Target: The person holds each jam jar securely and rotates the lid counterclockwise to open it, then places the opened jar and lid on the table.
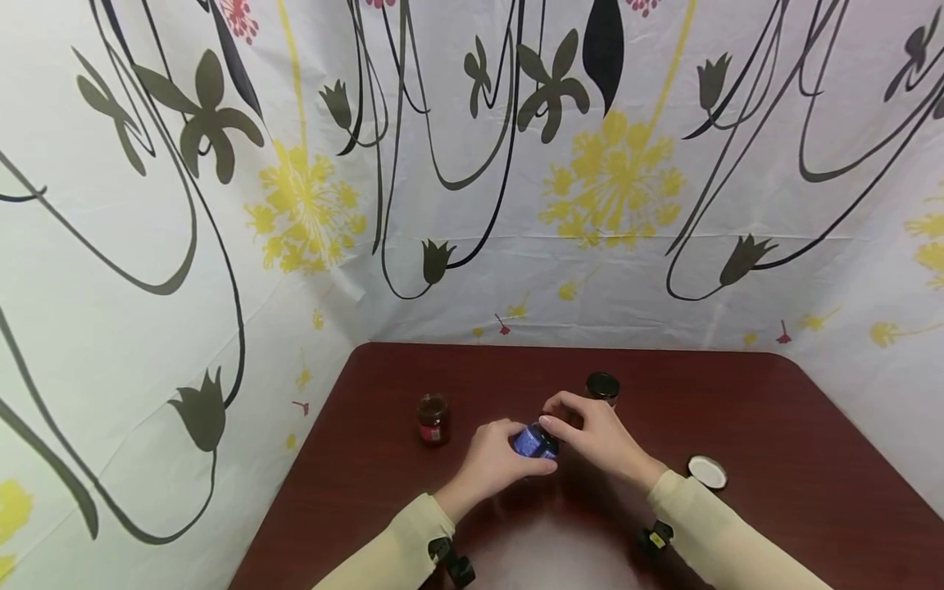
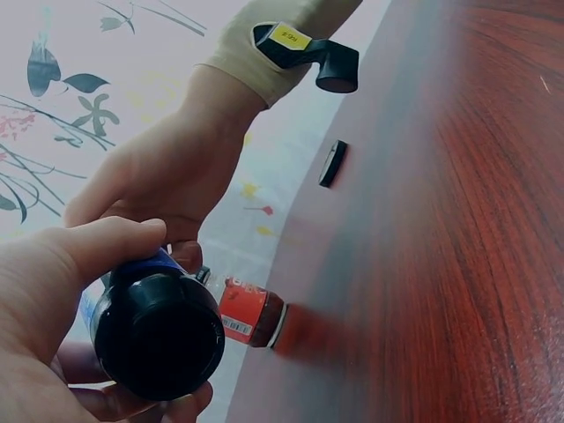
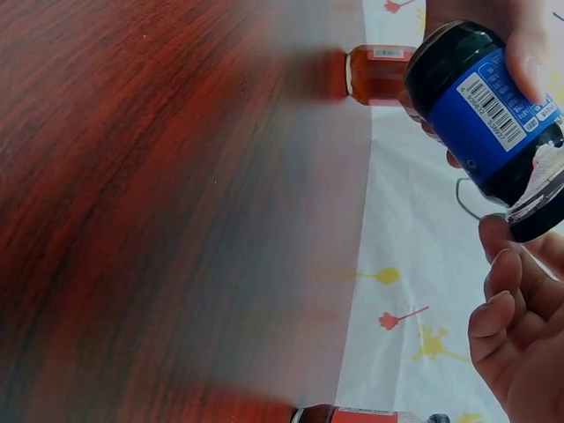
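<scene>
My left hand (image 1: pixel 496 459) grips a dark glass jar with a blue label (image 1: pixel 533 442), held tilted above the table. In the left wrist view the jar's dark round base (image 2: pixel 160 339) faces the camera. The right hand (image 1: pixel 601 434) is at the jar's other end, thumb and finger meeting near its top in the head view. Seen from the right wrist, curled fingers (image 3: pixel 507 308) touch the edge of the black lid (image 3: pixel 539 211). Whitish material (image 3: pixel 548 172) shows between lid and glass. The right thumb is out of that view.
A red-labelled jar (image 1: pixel 433 419) stands left of the hands on the dark red table (image 1: pixel 354 508). Another jar with a dark top (image 1: pixel 602 387) stands behind the right hand. Right of the right wrist lies a loose lid (image 1: pixel 707 472), pale inside up. Patterned cloth hangs behind the table.
</scene>
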The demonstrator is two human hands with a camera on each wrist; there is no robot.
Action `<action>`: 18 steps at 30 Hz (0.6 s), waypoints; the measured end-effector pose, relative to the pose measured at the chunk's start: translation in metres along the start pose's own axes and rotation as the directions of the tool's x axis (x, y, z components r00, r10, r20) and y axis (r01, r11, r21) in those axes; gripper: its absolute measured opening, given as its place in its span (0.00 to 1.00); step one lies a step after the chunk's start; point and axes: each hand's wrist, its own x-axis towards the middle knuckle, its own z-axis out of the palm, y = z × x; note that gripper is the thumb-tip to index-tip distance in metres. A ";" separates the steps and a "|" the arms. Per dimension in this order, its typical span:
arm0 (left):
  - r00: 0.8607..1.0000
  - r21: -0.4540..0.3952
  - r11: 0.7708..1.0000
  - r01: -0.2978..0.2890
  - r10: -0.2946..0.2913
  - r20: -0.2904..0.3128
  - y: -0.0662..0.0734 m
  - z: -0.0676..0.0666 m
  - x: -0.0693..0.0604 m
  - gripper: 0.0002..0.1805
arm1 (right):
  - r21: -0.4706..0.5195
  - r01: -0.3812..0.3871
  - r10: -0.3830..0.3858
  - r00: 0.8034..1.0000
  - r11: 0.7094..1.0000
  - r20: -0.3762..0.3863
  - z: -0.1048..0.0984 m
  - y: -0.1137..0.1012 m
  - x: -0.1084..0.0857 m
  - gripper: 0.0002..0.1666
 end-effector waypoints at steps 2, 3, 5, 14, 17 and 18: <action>1.000 0.002 1.000 -0.001 0.001 0.006 -0.001 0.000 0.000 0.29 | 0.003 0.001 -0.001 1.000 1.000 0.005 0.000 0.000 -0.001 0.16; 1.000 0.002 1.000 -0.001 0.001 0.011 -0.001 0.000 0.001 0.29 | 0.004 0.002 -0.002 1.000 1.000 0.008 0.000 0.000 -0.001 0.15; 1.000 0.000 1.000 0.001 -0.001 0.020 -0.001 0.000 0.000 0.29 | 0.004 0.006 -0.006 1.000 1.000 0.012 0.000 0.001 -0.001 0.14; 0.998 -0.002 1.000 0.016 -0.016 0.056 -0.002 -0.001 0.001 0.32 | 0.006 0.019 -0.019 0.999 1.000 0.031 0.000 0.004 -0.003 0.18; 0.998 0.000 1.000 0.011 -0.011 0.060 -0.003 -0.001 0.001 0.32 | 0.001 0.021 -0.021 0.999 1.000 0.034 0.001 0.005 -0.003 0.17; 0.998 0.000 1.000 0.009 -0.009 0.063 -0.003 -0.001 0.000 0.31 | 0.000 0.020 -0.020 0.999 1.000 0.035 0.001 0.005 -0.003 0.17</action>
